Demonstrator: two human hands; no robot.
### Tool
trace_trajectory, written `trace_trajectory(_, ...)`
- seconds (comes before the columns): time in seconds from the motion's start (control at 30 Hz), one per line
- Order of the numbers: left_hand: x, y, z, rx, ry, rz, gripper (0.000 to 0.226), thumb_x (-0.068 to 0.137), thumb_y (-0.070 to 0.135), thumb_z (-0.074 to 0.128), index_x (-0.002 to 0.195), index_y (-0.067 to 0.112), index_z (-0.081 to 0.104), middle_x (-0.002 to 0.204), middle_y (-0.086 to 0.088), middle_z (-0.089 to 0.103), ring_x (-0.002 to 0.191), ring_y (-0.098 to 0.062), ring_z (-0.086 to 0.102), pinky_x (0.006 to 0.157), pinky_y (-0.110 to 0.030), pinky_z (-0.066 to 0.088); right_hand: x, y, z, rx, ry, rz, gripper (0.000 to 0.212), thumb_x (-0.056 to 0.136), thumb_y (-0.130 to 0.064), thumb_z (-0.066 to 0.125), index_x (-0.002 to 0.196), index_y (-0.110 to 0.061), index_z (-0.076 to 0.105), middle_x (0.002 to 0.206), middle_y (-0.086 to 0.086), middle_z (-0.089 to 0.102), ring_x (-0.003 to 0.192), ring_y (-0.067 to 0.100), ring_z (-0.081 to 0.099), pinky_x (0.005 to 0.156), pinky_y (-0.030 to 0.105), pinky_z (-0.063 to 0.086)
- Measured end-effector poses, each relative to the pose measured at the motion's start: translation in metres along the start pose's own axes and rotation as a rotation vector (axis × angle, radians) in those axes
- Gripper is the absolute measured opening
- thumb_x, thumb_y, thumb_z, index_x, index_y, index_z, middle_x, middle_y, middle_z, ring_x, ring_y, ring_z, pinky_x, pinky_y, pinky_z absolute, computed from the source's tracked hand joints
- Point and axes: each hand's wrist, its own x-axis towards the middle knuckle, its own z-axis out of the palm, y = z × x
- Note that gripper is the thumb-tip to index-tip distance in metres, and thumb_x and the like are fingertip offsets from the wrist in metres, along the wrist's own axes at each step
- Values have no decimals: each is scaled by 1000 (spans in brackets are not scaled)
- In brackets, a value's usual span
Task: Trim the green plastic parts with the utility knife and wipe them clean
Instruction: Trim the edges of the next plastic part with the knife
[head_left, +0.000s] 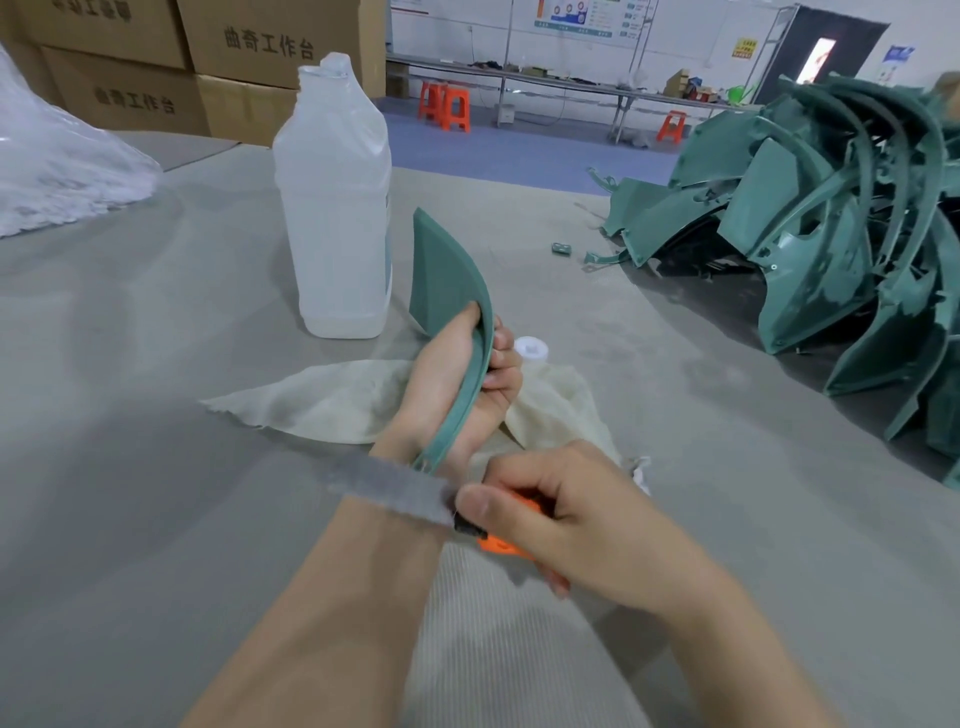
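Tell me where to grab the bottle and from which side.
Grip the bottle at its narrow shoulder, just below the neck, coming from the left. It stands upright and its neck looks open, so keep it level. The body looks too wide for fingers to wrap, and the green part in the left hand crowds its right side.

Bare forearms (322, 623), ribbed beige garment (498, 654)
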Motion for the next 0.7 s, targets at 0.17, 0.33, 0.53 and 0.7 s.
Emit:
trace_trajectory(0.17,4,-2,0,114,36,-6,38,102,29,35,65,16,36,41,6,37,31,-3,30,29,-12,20,-4,-7,-16,269,125,50,39,89,-53,54,65,-24,62,45,-7,49,34,8,46,41,18,38)
trace_trajectory(0.33,1,-14,-6,554,139,204,42,99,37,40,63,18,50,53,4,46,44,-10,36,42,-20,30,-3,42,-57,-106,778,486,25,96,-45,49,90,-21,54,76,0,61,72,24,65,64,33,50)
trace_trajectory(0.53,-3,-27,-3,1072,248,462,38,99,40,37,73,14,47,70,-11,48,66,-25,49,59,-29,42,0,94,-67,-516,451,936,31,98,-34,49,111,-7,59,113,19,62,107,38,56,83,36,43)
trace_trajectory(0.7,1,-33,-7,1217,239,499,43,99,36,39,68,8,44,71,-18,65,65,-22,61,64,-31,47,5,83,-65,-564,578,896,43,95,-36,53,133,-15,52,133,17,48,122,38,45,101,41,38)
